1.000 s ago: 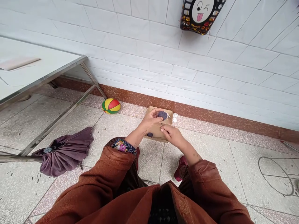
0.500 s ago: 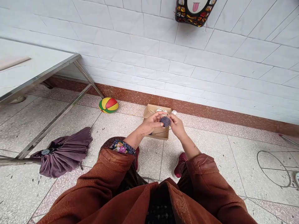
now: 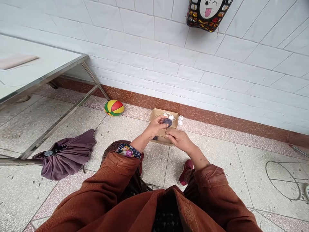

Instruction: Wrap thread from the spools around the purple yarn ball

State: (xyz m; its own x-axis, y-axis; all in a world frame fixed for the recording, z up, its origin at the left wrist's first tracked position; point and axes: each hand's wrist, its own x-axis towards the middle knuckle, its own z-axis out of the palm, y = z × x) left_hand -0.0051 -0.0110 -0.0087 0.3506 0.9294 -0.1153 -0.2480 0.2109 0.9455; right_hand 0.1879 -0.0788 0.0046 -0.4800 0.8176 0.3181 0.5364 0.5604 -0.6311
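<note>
A small dark grey-purple ball of yarn (image 3: 167,122) is gripped between the thumb and fingers of my left hand (image 3: 156,126). Just below it, my right hand (image 3: 179,139) is closed, its fingertips pinching the dark yarn strand that runs down from the ball. Both hands are over an open cardboard box (image 3: 161,141) on the floor. White yarn (image 3: 171,117) lies in the far part of the box, and a dark piece of yarn (image 3: 155,138) shows at its near left. My hands hide part of the box's inside.
White balls (image 3: 180,120) lie beside the box. Farther left are a striped ball (image 3: 114,108), a folded purple umbrella (image 3: 70,154) and a metal-framed table (image 3: 65,66). A wire ring frame (image 3: 283,180) is on the right. A black basket (image 3: 205,24) hangs on the wall.
My right hand has moved from beside the yarn ball down towards me, drawing the strand below it. The left hand keeps the ball, slightly farther left. The view has shifted a little.
</note>
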